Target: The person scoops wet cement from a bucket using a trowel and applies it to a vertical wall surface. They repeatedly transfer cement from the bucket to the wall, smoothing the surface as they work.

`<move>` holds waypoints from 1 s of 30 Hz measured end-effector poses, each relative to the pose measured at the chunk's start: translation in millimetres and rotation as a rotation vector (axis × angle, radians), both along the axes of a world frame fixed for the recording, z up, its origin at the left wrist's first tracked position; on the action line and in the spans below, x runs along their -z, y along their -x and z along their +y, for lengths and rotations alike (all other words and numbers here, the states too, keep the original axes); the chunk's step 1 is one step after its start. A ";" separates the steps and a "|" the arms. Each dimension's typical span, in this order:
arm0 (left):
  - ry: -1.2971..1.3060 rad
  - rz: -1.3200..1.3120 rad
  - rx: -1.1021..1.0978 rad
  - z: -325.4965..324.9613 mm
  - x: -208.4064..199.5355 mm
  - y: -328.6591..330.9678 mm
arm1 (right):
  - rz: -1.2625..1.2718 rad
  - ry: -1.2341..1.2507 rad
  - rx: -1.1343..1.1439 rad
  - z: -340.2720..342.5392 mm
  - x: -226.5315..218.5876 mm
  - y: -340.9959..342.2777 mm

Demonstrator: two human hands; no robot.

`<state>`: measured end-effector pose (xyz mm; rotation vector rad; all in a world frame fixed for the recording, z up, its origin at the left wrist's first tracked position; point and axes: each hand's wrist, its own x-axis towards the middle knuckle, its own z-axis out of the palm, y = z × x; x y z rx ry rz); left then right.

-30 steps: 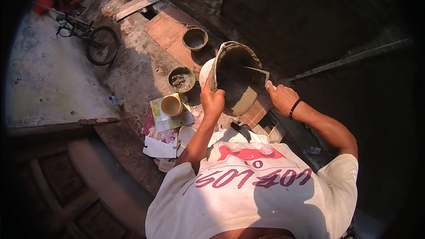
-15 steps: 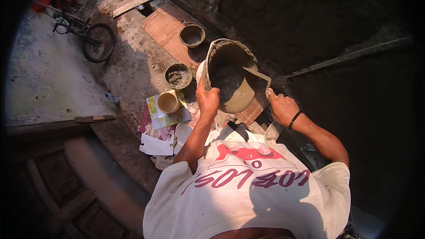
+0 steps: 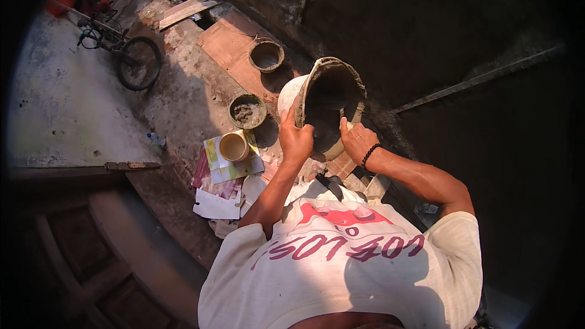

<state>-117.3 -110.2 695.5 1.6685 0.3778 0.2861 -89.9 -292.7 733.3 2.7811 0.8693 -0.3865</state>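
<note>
Between the two hands is the bucket (image 3: 292,95), tilted, with its dark mouth turned partly toward the wearer. The left hand (image 3: 297,142) is closed on its near left rim, the thumb inside and the fingers along the white outer wall. The right hand (image 3: 358,143), with a bead bracelet (image 3: 370,155) on the wrist, is folded firmly around the handle of a trowel (image 3: 349,126), at the near right part of the mouth. Its blade is mostly lost in the shade, so I cannot tell what it touches.

To the left of the left grip, near it, stands a small tub (image 3: 247,111) with some mortar inside. Beyond this one, a second tub (image 3: 267,55) is at the edge of a brown board (image 3: 228,39). Nearer to the wearer, a pot (image 3: 234,146) rests on a coloured sheet (image 3: 226,174), and a white paper (image 3: 217,205) lies below. Well apart, far left of both hands, are a bottle (image 3: 155,139) and a bicycle (image 3: 139,64). The right hand itself covers part of the bucket's lower rim.
</note>
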 end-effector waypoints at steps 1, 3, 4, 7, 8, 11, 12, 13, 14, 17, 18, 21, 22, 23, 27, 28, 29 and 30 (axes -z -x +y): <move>-0.030 -0.004 -0.012 -0.5 3.1 0.0 | 0.067 -0.031 -0.055 -0.7 7.5 8.2; 0.049 0.023 -0.004 2.0 -5.3 -0.1 | 0.199 -0.053 -0.115 -5.4 -7.0 6.6; 0.079 0.065 0.019 1.8 -4.6 -0.2 | 0.264 -0.047 -0.138 -12.0 -12.5 0.5; 0.036 0.035 0.107 1.7 -3.1 -2.4 | 0.391 -0.155 0.047 -24.6 -59.2 -10.2; -0.003 -0.026 0.135 -2.2 -0.3 -5.0 | 0.357 -0.212 0.114 -33.0 -62.7 -13.1; -0.176 0.006 0.005 30.0 -2.8 3.1 | 0.232 -0.168 0.066 17.0 -72.5 -42.6; -0.157 -0.031 0.076 24.1 -3.6 -5.3 | 0.126 -0.135 0.121 9.6 -61.1 -46.3; -0.139 -0.051 0.133 21.2 -1.0 -8.6 | 0.038 -0.100 0.163 8.9 -53.3 -45.5; -0.119 -0.055 0.183 19.0 -6.0 -6.5 | -0.081 0.032 0.084 12.9 -50.7 -39.9; -0.136 -0.060 0.262 7.6 -34.3 -8.5 | -0.469 0.271 -0.200 8.4 -28.7 -33.7; -0.131 -0.057 0.280 8.3 -42.1 -7.0 | -0.413 0.273 -0.218 7.3 -26.4 -35.8; -0.075 -0.130 0.245 8.9 -19.0 -22.7 | -0.208 0.164 -0.224 2.9 -39.0 -45.3; -0.009 -0.059 0.274 8.1 -42.7 -20.1 | -0.221 0.050 -0.207 -16.5 -32.8 -49.1; -0.058 -0.027 0.266 9.7 -50.5 -15.0 | -0.051 0.053 -0.071 -18.9 -38.8 -47.8; -0.143 0.126 0.347 3.1 -53.3 -25.3 | 0.169 -0.012 -0.024 -49.7 -46.5 -47.9; -0.129 0.106 0.323 1.6 -51.1 -24.1 | 0.230 -0.069 -0.006 -51.4 -47.3 -39.9; -0.111 0.106 0.346 0.5 -56.6 -22.4 | 0.254 -0.137 0.029 -54.9 -41.2 -32.4; -0.144 0.104 0.347 -6.2 -58.4 -22.1 | 0.260 -0.201 0.072 -61.8 -33.2 -28.8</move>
